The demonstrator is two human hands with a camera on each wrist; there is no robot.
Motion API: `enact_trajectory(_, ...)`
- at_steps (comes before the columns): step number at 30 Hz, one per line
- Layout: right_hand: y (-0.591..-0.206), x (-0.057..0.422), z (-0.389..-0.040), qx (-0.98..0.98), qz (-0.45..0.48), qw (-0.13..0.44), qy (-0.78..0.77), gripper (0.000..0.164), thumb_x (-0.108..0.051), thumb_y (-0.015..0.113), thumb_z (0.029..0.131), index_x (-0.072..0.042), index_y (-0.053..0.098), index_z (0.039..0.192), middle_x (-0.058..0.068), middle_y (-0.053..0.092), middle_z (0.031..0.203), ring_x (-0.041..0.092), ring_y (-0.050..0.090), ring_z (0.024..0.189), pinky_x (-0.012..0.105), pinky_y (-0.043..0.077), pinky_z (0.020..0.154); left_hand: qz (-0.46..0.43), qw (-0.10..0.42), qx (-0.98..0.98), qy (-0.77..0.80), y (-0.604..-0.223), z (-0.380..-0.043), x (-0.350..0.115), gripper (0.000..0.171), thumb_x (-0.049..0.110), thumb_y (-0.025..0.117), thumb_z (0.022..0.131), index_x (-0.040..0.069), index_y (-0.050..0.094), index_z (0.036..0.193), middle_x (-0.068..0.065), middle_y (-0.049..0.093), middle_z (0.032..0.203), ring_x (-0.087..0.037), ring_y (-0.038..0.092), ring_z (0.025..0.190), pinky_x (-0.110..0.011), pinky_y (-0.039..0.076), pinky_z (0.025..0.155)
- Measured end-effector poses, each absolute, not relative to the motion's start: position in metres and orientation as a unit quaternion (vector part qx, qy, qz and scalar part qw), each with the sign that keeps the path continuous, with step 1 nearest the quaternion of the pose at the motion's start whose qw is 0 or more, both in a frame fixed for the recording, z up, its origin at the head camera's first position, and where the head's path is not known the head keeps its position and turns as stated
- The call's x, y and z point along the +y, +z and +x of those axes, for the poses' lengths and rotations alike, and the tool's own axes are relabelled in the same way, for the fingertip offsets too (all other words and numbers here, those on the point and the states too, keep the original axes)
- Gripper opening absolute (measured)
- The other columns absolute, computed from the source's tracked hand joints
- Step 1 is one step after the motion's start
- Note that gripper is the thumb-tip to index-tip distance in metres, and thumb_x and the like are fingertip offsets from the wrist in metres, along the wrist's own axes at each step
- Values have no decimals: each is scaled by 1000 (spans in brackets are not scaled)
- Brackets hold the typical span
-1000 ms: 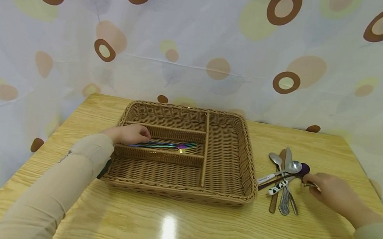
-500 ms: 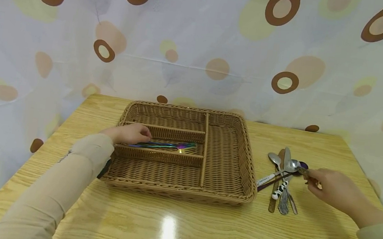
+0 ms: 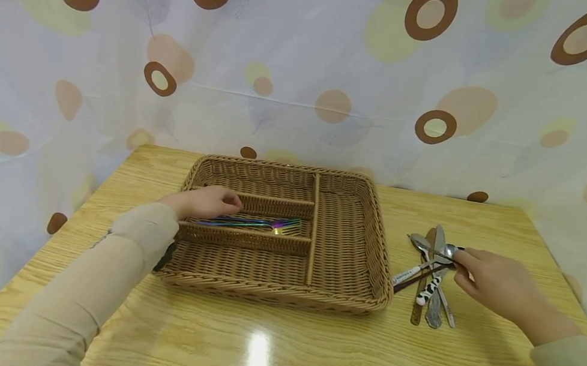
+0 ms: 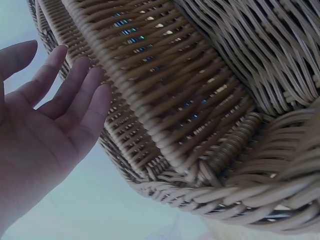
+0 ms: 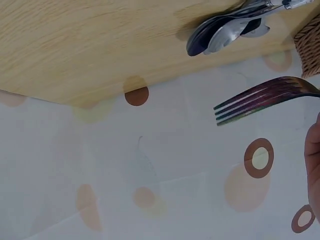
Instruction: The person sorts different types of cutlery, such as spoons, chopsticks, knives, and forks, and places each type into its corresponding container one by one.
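In the head view my right hand (image 3: 499,285) pinches a fork (image 5: 260,100) above the cutlery pile. Its dark, iridescent tines show in the right wrist view; in the head view a thin length reaches left from the fingertips over the pile. Beneath lie a cow-print handle (image 3: 428,291), a white-handled spoon (image 3: 408,276), another spoon (image 3: 420,241) and knives. My left hand (image 3: 211,201) hovers over the wicker tray's (image 3: 337,301) middle-left compartment, holding nothing, its fingers loosely bent in the left wrist view (image 4: 55,115). Rainbow-coloured forks (image 3: 278,226) lie in that compartment, partly behind the hand.
The tray has three lengthwise compartments on the left and a wide one on the right, split by a wicker divider (image 3: 313,233). A patterned sheet (image 3: 308,58) hangs behind the wooden table (image 3: 317,355). The pile lies right of the tray.
My right hand has moved slightly left over the pile and turned the fork, so it now reaches left. The cow-print handle has swung more upright. My left hand has shifted slightly up and right.
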State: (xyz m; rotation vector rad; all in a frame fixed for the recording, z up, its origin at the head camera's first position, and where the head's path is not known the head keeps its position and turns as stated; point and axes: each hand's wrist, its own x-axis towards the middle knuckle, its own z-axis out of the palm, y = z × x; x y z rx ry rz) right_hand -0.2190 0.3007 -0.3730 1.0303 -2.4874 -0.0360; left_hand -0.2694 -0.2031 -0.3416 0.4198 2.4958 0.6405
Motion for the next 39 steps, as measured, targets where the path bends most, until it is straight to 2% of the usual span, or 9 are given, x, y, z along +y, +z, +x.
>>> enact_trajectory(3, -371, 296, -221, -895, 384, 228, -11, 62, -49, 5, 97, -14, 52, 75, -12, 39, 62, -4, 24, 51, 17, 21, 45, 158, 259, 923, 238, -340, -269, -200, 41, 24, 37, 101, 2, 47, 134, -18, 48, 137, -34, 44, 128, -49, 38, 104)
enact_trajectory(11, -365, 278, -224, -889, 407, 208, -15, 75, -49, 2, 95, -8, 65, 88, -5, 55, 72, 4, 46, 55, 25, 39, 47, 167, 250, 921, 246, -341, -267, -194, 37, 21, 39, 101, 0, 50, 130, -19, 52, 132, -34, 48, 124, -47, 40, 102)
enact_trajectory(18, -359, 257, -226, -885, 420, 198, -19, 79, -48, 1, 95, -6, 68, 96, -1, 58, 76, 7, 49, 52, 22, 37, 43, 184, 255, 914, 257, -339, -266, -184, 38, 23, 39, 101, 2, 50, 131, -17, 50, 134, -33, 47, 125, -47, 40, 102)
enact_trajectory(19, -358, 253, -226, -886, 421, 194, -20, 77, -47, 2, 95, -6, 68, 96, 1, 60, 78, 8, 53, 53, 23, 40, 44, 185, 257, 913, 258, -338, -265, -181, 38, 23, 39, 101, 2, 49, 132, -17, 50, 135, -32, 46, 126, -47, 39, 103)
enact_trajectory(22, -353, 239, -226, -889, 423, 173, -30, 44, -35, 35, 102, -6, 68, 94, 3, 63, 82, 12, 58, 58, 25, 45, 47, 191, 260, 911, 258, -336, -264, -174, 38, 24, 39, 101, 4, 50, 132, -14, 50, 135, -31, 46, 126, -46, 39, 103)
enact_trajectory(25, -349, 226, -226, -896, 417, 146, -47, 12, -18, 65, 88, -8, 68, 94, 0, 61, 79, 10, 56, 59, 24, 46, 48, 199, 262, 909, 256, -334, -263, -166, 38, 24, 39, 101, 6, 51, 131, -13, 51, 134, -29, 48, 125, -45, 40, 103)
enact_trajectory(26, -349, 221, -227, -897, 415, 142, -53, 13, -13, 71, 81, -9, 68, 93, -1, 59, 76, 8, 53, 57, 23, 43, 47, 202, 263, 908, 256, -333, -263, -163, 37, 25, 40, 101, 6, 51, 131, -13, 52, 134, -29, 48, 125, -45, 40, 103)
enact_trajectory(30, -347, 205, -229, -898, 415, 130, -67, 11, -15, 72, 81, -12, 69, 91, -4, 54, 70, 4, 43, 53, 20, 34, 45, 214, 262, 905, 259, -331, -261, -154, 37, 25, 40, 101, 6, 52, 130, -12, 53, 133, -27, 50, 123, -43, 42, 101)
enact_trajectory(39, -346, 176, -238, -891, 436, 109, -62, 14, -12, 71, 82, -10, 70, 96, 0, 65, 81, 10, 60, 64, 23, 47, 50, 238, 266, 898, 259, -326, -260, -135, 33, 26, 44, 100, 9, 55, 126, -10, 56, 128, -24, 53, 119, -41, 44, 98)
